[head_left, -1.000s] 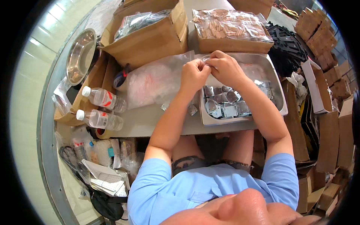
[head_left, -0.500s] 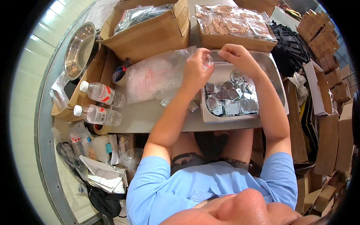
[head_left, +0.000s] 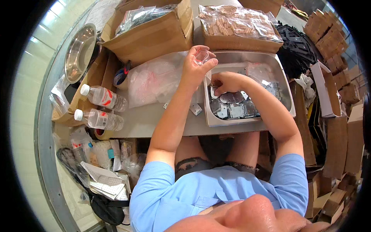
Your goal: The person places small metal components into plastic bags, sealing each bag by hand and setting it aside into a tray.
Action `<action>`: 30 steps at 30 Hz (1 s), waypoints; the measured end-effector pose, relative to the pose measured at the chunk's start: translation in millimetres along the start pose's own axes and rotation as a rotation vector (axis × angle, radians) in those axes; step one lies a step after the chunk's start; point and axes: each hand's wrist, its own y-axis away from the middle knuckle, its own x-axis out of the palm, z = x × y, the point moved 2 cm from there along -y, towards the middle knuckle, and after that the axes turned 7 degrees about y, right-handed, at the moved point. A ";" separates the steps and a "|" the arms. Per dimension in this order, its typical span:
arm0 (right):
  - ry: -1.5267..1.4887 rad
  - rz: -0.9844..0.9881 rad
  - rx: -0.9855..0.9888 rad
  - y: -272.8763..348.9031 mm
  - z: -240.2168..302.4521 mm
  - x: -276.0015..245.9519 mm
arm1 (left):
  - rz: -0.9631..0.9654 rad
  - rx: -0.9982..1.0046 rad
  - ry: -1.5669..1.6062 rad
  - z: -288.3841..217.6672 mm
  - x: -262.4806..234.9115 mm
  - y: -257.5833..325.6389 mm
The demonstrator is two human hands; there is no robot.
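Observation:
My left hand (head_left: 196,65) is raised above the table and pinches a small clear plastic bag (head_left: 201,57) between its fingers. My right hand (head_left: 225,82) reaches down into the metal tray (head_left: 286,92) and rests on a pile of flat metal plates (head_left: 234,106); whether it grips one I cannot tell. A few loose metal plates (head_left: 195,109) lie on the grey table (head_left: 143,120) just left of the tray. A heap of clear plastic bags (head_left: 154,77) lies under my left forearm.
Two cardboard boxes stand at the back: one with bagged metal parts (head_left: 150,23), one with bagged wooden dowels (head_left: 239,23). Two water bottles (head_left: 102,108) and tape rolls (head_left: 121,77) lie at the left. A steel bowl (head_left: 79,52) sits far left. Stacked cartons (head_left: 332,77) stand right.
Both hands were together at the bag over the tray's edge. My right hand has since dropped into the tray onto the plates, and my left hand stays up with the bag.

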 end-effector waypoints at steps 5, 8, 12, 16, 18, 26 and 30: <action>-0.067 -0.004 -0.136 1.4 1.3 -2.9 | 0.088 -0.014 0.030 -0.6 -2.2 -1.3; -0.337 -0.267 -0.217 2.4 -15.5 -16.0 | 0.085 -0.081 0.121 -4.0 0.3 0.0; -0.702 -0.619 -0.196 30.1 -12.1 -54.8 | 0.152 -0.197 0.128 -1.3 -9.5 1.3; -0.878 -0.761 -0.381 37.5 -0.7 -61.0 | 0.263 -0.393 0.159 12.9 8.1 12.1; -0.808 -0.639 -0.349 34.1 11.0 -55.8 | 0.285 -0.478 0.258 15.6 9.2 15.1; -0.125 -0.525 -0.084 32.0 -20.9 -49.6 | 0.275 -0.555 0.552 19.2 -3.4 1.3; 0.370 -0.013 0.085 30.0 -27.3 -25.0 | 0.241 -0.545 0.579 16.0 -2.3 2.6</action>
